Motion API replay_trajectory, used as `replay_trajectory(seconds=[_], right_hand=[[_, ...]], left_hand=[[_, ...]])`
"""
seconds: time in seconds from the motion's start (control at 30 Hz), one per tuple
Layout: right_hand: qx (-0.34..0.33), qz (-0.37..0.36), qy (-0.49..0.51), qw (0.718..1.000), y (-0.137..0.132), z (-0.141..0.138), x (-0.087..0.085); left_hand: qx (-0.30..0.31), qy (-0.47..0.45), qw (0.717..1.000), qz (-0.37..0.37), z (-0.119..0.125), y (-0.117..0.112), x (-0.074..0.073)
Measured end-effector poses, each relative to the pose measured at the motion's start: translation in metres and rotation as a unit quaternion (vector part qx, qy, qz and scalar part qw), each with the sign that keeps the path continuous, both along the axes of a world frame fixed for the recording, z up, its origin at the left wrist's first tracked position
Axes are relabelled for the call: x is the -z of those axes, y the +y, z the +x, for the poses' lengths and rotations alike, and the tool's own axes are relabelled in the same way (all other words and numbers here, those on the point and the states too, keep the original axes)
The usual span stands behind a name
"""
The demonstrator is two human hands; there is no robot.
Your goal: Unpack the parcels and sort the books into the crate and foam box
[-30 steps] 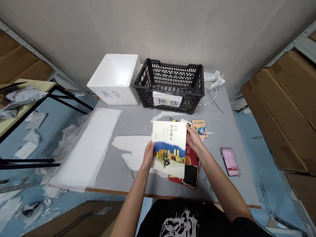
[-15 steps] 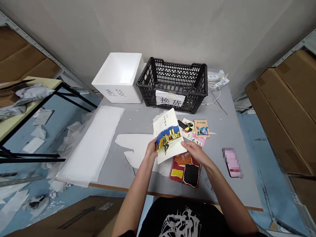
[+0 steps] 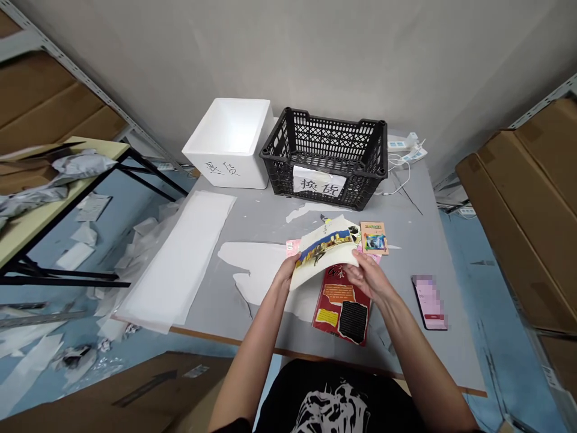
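A white booklet (image 3: 325, 249) with a blue and yellow skyline picture is held up between both my hands, bent and tilted away from me. My left hand (image 3: 286, 270) pinches its left edge. On its lower right edge, my right hand (image 3: 367, 275) grips with the thumb on top and the fingers curled below. Under it, a red book (image 3: 341, 307) with orange, yellow and black patches lies on the table, its upper part covered. A small orange booklet (image 3: 374, 238) lies just beyond my right hand. Other colourful printed pieces are partly hidden behind the white booklet.
A black plastic crate (image 3: 327, 156) and a white foam box (image 3: 229, 144), both with handwritten labels, stand at the table's back. White sheets (image 3: 180, 258) lie at left. A phone (image 3: 430, 302) rests at right. Behind it are a power strip (image 3: 408, 150) and cables. Cardboard boxes (image 3: 527, 198) flank the table.
The white booklet has tipped flatter and is now bent, with its far edge lowered. My right hand has shifted slightly along its edge. A pink printed piece now shows at its left. The view has shifted slightly.
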State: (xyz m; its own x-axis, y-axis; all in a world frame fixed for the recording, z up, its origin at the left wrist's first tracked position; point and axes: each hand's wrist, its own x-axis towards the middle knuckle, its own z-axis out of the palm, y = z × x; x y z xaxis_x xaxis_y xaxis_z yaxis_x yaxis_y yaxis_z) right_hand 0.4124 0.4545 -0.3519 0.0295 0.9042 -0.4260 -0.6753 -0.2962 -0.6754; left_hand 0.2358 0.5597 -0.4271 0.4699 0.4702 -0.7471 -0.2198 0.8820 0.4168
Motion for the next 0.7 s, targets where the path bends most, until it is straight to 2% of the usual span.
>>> replay_trajectory(seconds=[0.1, 0.17, 0.3, 0.4, 0.47, 0.57, 0.63, 0.7], right_hand=[[-0.026, -0.034, 0.094, 0.995, -0.006, 0.021, 0.007], [-0.046, -0.041, 0.181, 0.982, -0.012, 0.029, 0.011], [-0.02, -0.033, 0.317, 0.948, -0.026, 0.03, 0.014], [-0.008, -0.034, 0.354, 0.935, -0.033, 0.027, 0.012], [-0.013, -0.035, 0.347, 0.937, -0.036, 0.026, 0.013], [-0.037, -0.036, 0.282, 0.958, -0.039, 0.026, 0.021], [-0.076, -0.055, 0.177, 0.98, -0.04, 0.024, 0.029], [-0.11, -0.086, 0.026, 0.99, -0.039, 0.022, 0.037]], left_hand=[[-0.035, 0.051, 0.996, 0.068, -0.004, 0.009, -0.031], [-0.042, 0.069, 0.99, 0.113, -0.004, 0.016, -0.053], [0.016, 0.103, 0.969, 0.225, 0.005, 0.024, -0.09], [0.046, 0.136, 0.947, 0.289, 0.011, 0.023, -0.105], [0.039, 0.145, 0.942, 0.301, 0.014, 0.022, -0.108], [0.03, 0.159, 0.935, 0.315, 0.015, 0.02, -0.111], [0.015, 0.169, 0.931, 0.323, 0.015, 0.016, -0.115], [0.025, 0.218, 0.901, 0.374, 0.017, 0.005, -0.122]])
